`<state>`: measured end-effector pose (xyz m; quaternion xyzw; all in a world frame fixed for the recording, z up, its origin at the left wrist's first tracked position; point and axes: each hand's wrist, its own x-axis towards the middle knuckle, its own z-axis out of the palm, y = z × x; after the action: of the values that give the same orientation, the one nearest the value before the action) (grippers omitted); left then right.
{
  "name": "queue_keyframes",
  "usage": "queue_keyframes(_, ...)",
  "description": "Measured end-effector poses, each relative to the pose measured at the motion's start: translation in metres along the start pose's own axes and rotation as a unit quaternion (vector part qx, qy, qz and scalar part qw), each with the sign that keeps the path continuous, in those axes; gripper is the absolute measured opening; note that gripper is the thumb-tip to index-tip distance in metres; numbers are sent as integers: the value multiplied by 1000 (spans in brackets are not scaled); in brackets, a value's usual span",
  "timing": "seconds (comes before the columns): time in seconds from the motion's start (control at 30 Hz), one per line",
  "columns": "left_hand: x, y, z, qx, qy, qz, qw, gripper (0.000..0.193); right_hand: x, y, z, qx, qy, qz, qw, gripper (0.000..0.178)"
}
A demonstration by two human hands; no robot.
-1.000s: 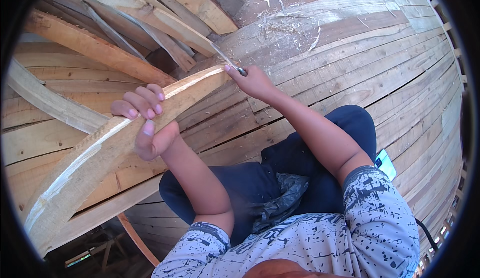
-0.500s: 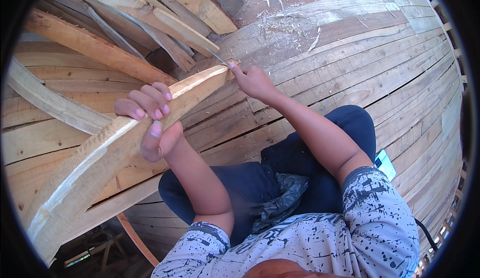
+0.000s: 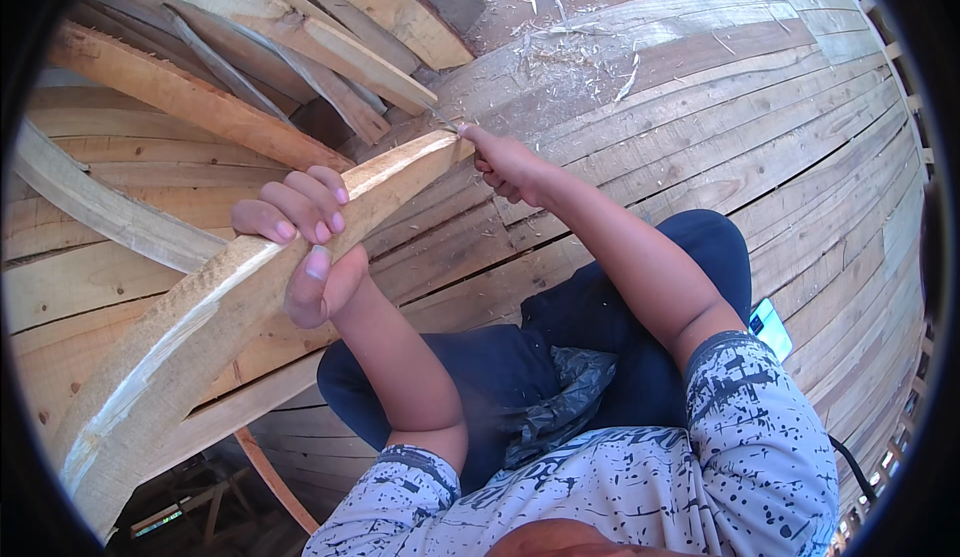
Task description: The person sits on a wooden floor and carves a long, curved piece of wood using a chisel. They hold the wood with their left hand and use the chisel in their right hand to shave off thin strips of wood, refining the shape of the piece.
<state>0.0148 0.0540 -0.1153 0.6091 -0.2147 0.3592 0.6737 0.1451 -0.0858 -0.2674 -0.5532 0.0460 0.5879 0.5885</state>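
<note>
A long curved wooden beam [image 3: 200,317] runs from the lower left up to the middle of the view. My left hand [image 3: 305,242] wraps over its top edge, fingers curled on the far side and thumb on the near side. My right hand [image 3: 505,162] is at the beam's upper end, closed around a thin pointed tool [image 3: 443,120] whose tip touches the wood there. The tool is mostly hidden in my fist.
I sit on a floor of wide curved planks [image 3: 720,107] strewn with wood shavings [image 3: 560,37]. More rough curved timbers [image 3: 300,37] are stacked at the upper left. My dark trousers [image 3: 560,347] and a small white-blue object [image 3: 770,327] lie by my right side.
The curved beam and my left hand have shifted slightly right and down; my right hand with the tool stays at the beam's upper end.
</note>
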Motion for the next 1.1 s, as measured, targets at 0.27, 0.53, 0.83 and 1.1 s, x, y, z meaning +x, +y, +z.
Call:
queue_keyframes(0.27,-1,0,-10,-3,2,1,1000,31,12,6,-6,63,-52,8,997,55)
queue_keyframes(0.53,-2,0,-17,-12,33,3,999,31,27,23,-1,-62,108,-163,979,47)
queue_keyframes(0.83,-1,-1,-14,-13,31,13,999,33,4,15,10,-310,177,-365,860,30)
queue_keyframes(1.1,-2,-1,-20,-14,63,21,998,33,-26,6,21,-397,220,-453,768,22)
